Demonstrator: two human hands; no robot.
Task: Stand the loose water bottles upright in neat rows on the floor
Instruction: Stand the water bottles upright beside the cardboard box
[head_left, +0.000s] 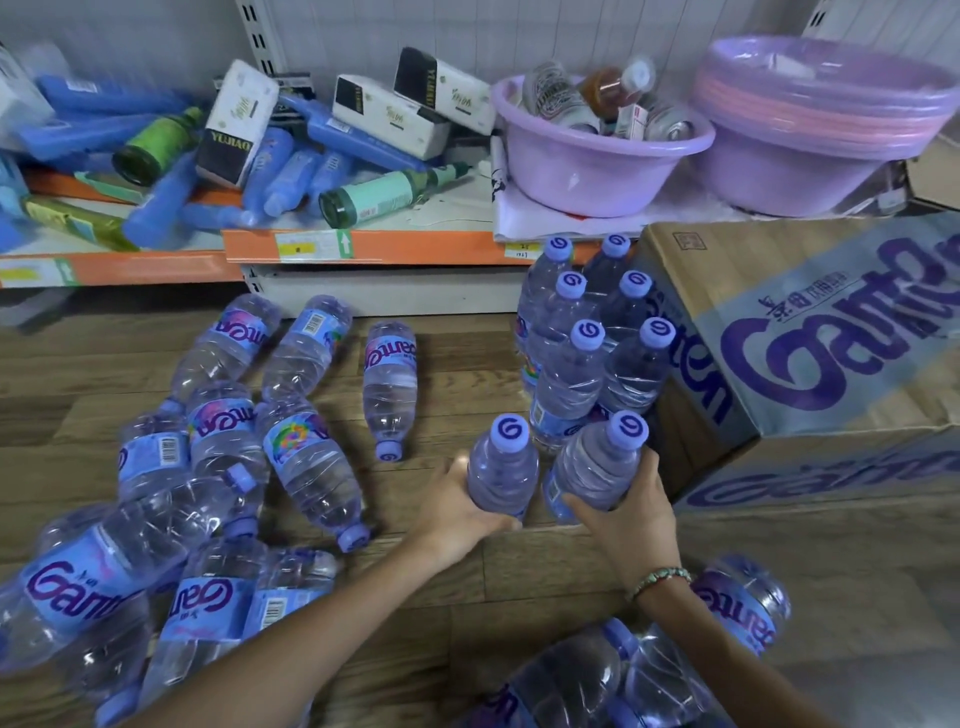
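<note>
The cardboard box (810, 332) at right of the frame serves as a backstop: 6 upright bottles (597, 332) stand in 2 columns of 3 against its side, caps up, so the rows run straight from shelf toward viewer. The loose bottles (218, 467), at least 9 lying on their sides, fill the left and lower left on the wooden floor (467, 364), with more at lower right. The left bottle (503, 470) and right bottle (597, 467) are held at lower centre just in front of the columns, apparently to form a 4th pair; both tilt slightly. The left hand (457, 506) wraps curled fingers round the base of its bottle; the right hand (631, 514) clasps its bottle likewise, thumb across the front.
</note>
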